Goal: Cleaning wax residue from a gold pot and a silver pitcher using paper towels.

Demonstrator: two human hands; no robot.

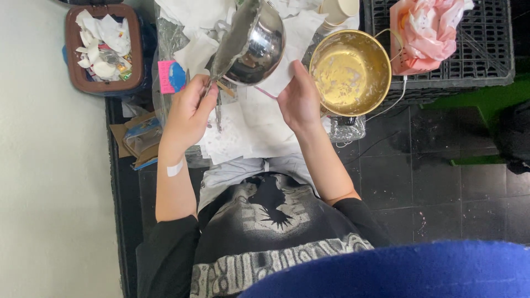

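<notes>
A shiny steel pot is tilted above a pile of white paper sheets. My left hand is closed around a long grey metal handle or utensil that runs up across the pot's mouth. I cannot tell whether that piece belongs to the pot. My right hand is just below the pot and presses a white paper towel against its underside. A gold-coloured bowl smeared with pale residue stands right beside my right hand.
A brown bin full of crumpled paper and wrappers is at the far left. A pink plastic bag lies on a black crate at the upper right. Paper cups stand behind the gold bowl. A white cable runs over dark floor tiles.
</notes>
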